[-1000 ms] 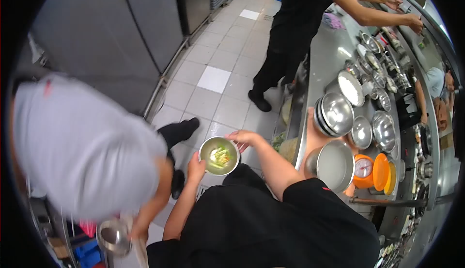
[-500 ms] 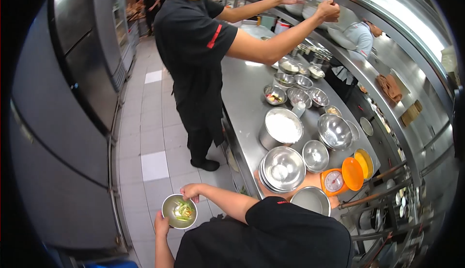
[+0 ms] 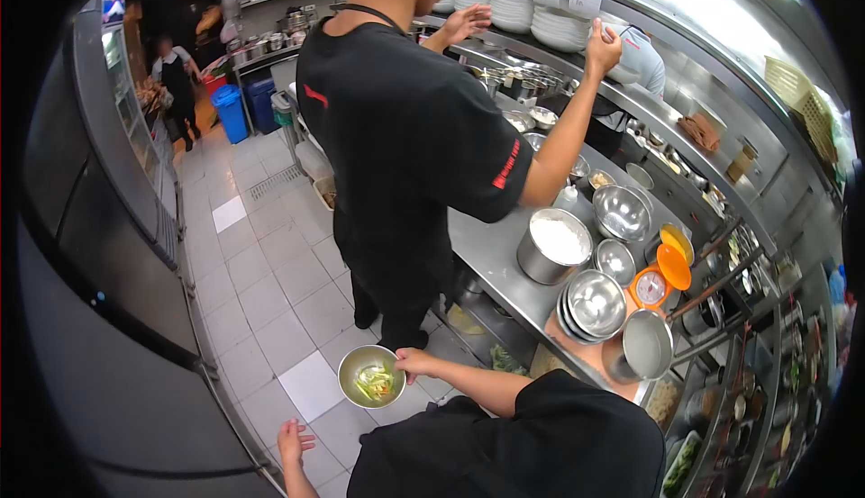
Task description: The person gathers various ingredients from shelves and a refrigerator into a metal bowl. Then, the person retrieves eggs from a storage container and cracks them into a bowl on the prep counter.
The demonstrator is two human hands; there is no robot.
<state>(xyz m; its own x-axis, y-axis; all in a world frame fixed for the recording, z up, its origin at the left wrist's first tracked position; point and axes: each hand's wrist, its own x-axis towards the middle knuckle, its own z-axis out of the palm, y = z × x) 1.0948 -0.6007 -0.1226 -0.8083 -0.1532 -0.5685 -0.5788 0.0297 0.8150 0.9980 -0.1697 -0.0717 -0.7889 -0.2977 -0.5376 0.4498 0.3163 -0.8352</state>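
My right hand [image 3: 413, 365] grips the rim of a metal bowl [image 3: 359, 359] out over the tiled floor. Inside the bowl are cut green and pale vegetable strips [image 3: 374, 381] with a few orange bits. Low and to the left, my left hand [image 3: 294, 442] is apart from the bowl, its fingers spread and nothing in them. To the right of the bowl, on the counter's near end, stand a stack of steel bowls [image 3: 597, 303] and a deep steel pot [image 3: 649, 345].
A co-worker in black [image 3: 387, 129] stands between me and the steel counter [image 3: 487, 246], hands raised toward the plate shelf. Fridges [image 3: 117, 255] line the left side. Farther off are a blue bin [image 3: 229, 113] and another person [image 3: 176, 84]. An orange scale [image 3: 651, 289] sits by the bowls.
My left hand has let go of the bowl and dropped away, its fingers opening. My right hand now holds the bowl alone. The view has shifted nearer the co-worker, whose hands remain raised.
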